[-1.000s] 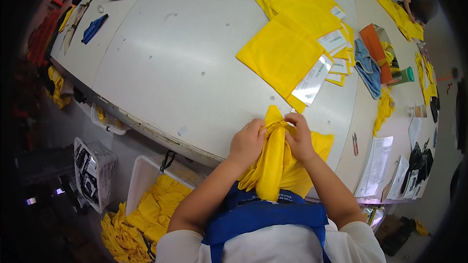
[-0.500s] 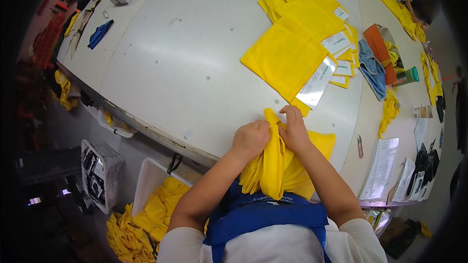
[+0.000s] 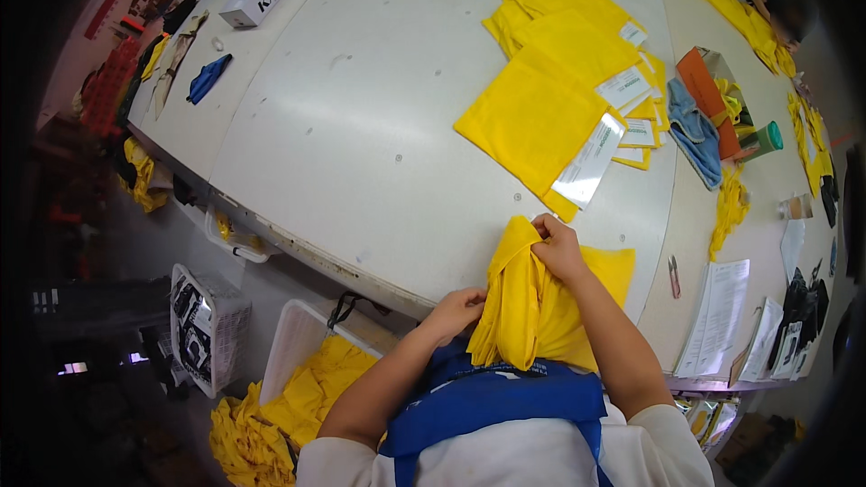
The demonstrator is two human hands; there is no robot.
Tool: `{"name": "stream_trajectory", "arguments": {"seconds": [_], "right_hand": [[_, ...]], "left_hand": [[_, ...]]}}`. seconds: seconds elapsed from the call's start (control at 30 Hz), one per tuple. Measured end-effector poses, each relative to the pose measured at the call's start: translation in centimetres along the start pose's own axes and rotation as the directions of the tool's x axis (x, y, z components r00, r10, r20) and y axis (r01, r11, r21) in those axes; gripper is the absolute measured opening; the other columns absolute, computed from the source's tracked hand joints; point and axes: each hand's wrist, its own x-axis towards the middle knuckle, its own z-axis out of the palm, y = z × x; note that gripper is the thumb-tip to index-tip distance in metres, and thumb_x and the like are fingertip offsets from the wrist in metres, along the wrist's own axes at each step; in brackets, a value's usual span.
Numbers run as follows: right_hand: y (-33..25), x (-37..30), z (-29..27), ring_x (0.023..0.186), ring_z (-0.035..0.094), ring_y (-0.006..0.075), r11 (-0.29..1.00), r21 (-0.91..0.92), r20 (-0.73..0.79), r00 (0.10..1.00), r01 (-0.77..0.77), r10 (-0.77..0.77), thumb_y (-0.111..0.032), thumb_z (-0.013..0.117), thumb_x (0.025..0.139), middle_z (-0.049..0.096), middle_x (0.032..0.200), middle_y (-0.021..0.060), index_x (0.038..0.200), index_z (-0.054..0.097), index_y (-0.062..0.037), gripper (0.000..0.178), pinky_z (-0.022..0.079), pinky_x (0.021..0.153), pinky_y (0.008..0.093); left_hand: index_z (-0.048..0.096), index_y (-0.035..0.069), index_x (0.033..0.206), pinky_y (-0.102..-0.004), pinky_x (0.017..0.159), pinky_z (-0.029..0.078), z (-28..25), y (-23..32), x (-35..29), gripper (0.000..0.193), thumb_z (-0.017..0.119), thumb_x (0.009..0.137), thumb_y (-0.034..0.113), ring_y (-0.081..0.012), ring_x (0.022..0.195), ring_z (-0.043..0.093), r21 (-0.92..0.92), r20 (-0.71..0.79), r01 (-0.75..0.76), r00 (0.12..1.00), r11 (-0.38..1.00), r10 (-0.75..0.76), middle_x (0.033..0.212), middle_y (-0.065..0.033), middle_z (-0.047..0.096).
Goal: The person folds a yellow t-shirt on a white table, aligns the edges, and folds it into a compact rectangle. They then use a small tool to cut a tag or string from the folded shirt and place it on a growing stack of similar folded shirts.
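Observation:
A bunched yellow cloth point(image 3: 514, 307) hangs over the table's near edge, against my blue apron. My right hand point(image 3: 559, 250) pinches its upper fold between thumb and fingers, near the top. Lower down, my left hand point(image 3: 457, 314) has its curled fingers at the cloth's left edge and appears to grip it there; the fingertips are partly hidden. Just beyond lies a pile of folded yellow pieces point(image 3: 532, 117), several with white printed cards point(image 3: 588, 162) sticking out at the right side.
Scissors point(image 3: 674, 277), paper sheets point(image 3: 713, 316), a blue cloth point(image 3: 692, 133) and an orange box point(image 3: 706, 95) lie to the right. Below the table's left edge stand a bin point(image 3: 293, 343) of yellow cloth and a white basket point(image 3: 209, 329). Another person point(image 3: 783, 13) is at far right.
My left hand has left the cloth's top and moved down to its left edge. My right hand still holds the upper fold, which has spread wider. The whole view has shifted slightly.

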Motion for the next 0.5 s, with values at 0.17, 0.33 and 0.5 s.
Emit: {"name": "stream_trajectory", "arguments": {"seconds": [0.17, 0.33, 0.5], "right_hand": [[-0.2, -5.9, -3.0, 0.122, 0.039, 0.0332, 0.95, -0.008, -0.137, 0.94, 0.314, -0.312, -0.025, 0.072, 0.074, 0.042, 0.131, 0.0175, 0.122, 0.053, -0.0119, 0.054, 0.032, 0.103, 0.0426], [-5.3, -15.0, 1.0, 0.123, 0.033, 0.0428, 0.672, -0.438, 0.165, 0.788, 0.597, -0.593, -0.043, 0.08, 0.063, 0.034, 0.133, 0.021, 0.118, 0.057, -0.0187, 0.064, 0.031, 0.1, 0.0507], [-5.2, -12.6, 1.7, 0.109, 0.045, 0.0368, 0.696, -0.56, -0.074, 0.809, 0.45, -0.583, -0.011, 0.083, 0.05, 0.043, 0.121, 0.0182, 0.104, 0.063, -0.0149, 0.058, 0.041, 0.092, 0.0421]], "left_hand": [[0.055, 0.002, 0.097, -0.0272, 0.076, 0.049, 1.9, -1.1, 0.4, 0.018, 0.043, 0.099, 0.015, -0.0136, 0.082, 0.059, -0.359, -0.206, -0.036, 0.978, 0.933, -0.041, 0.09, -0.0072, 0.062], [0.052, 0.002, 0.104, -0.0291, 0.073, 0.051, 3.9, 0.9, 1.2, 0.019, 0.042, 0.099, 0.018, -0.016, 0.084, 0.061, -0.351, -0.179, -0.062, 0.984, 0.934, -0.002, 0.095, -0.0096, 0.061], [0.049, 0.004, 0.105, -0.0294, 0.07, 0.051, 3.9, 2.4, 1.3, 0.017, 0.044, 0.098, 0.02, -0.0168, 0.084, 0.058, -0.349, -0.109, -0.062, 0.994, 0.935, 0.025, 0.096, -0.0099, 0.058]]}}
